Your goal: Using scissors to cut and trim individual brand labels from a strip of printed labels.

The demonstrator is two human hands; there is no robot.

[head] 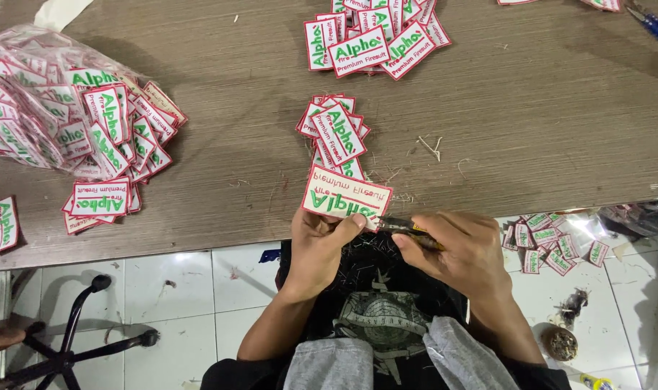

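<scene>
patch (345,197) pinched in left fingers (343,225), likely snips (401,225) right

White rectangular embroidered patch with red border and green lettering (345,197) was held flat-ish at the near edge of the bench, tilted slightly, lettering upside down to the camera, its lower edge pinched. Small metal thread snips with yellow handle (405,226) lay just right of the patch's lower right corner, tips pointing left and touching or nearly touching that edge; handle mostly hidden.
</scene>
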